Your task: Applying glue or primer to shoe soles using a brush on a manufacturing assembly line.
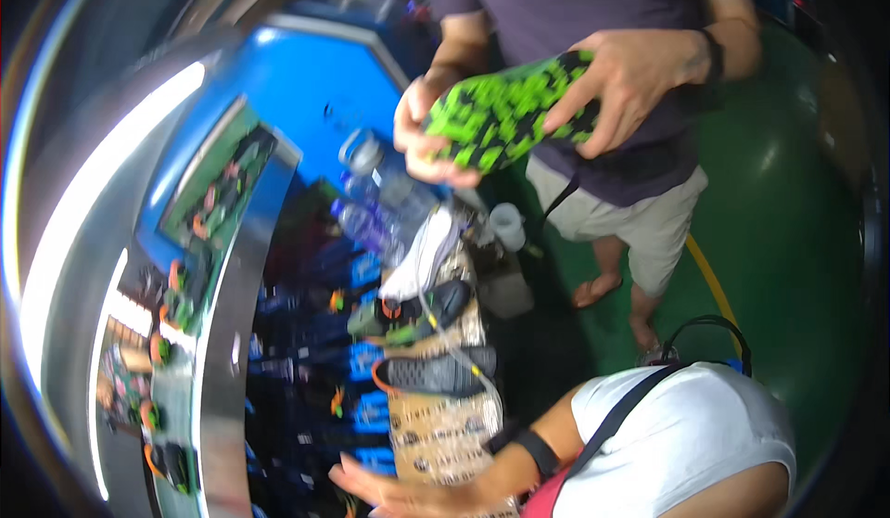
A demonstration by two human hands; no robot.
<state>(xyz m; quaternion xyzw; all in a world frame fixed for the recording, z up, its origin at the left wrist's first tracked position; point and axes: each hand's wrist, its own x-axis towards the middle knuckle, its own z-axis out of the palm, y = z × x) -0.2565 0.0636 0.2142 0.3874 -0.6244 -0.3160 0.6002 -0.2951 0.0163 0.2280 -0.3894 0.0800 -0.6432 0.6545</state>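
Observation:
My left hand [408,497] reaches in at the bottom from a white sleeve, with a black band around the wrist. Its fingers are stretched out with nothing in them, over the near end of the cardboard and the dark shoe rack; motion blurs it. My right hand is not in view. Closest to my left hand on the cardboard [431,430] lies a grey sneaker [436,371] with an orange edge. Beyond it are a dark green shoe [413,314] and a white shoe [425,254]. A thin pale cable [454,346] runs across these shoes.
Opposite, a person in a purple shirt [593,3] holds a green-and-black patterned shoe [505,115] in both hands. Clear bottles [371,226] and a plastic cup [507,226] stand past the shoes. Left runs a metal-edged line [222,360] with several shoes; behind is a blue panel [311,73].

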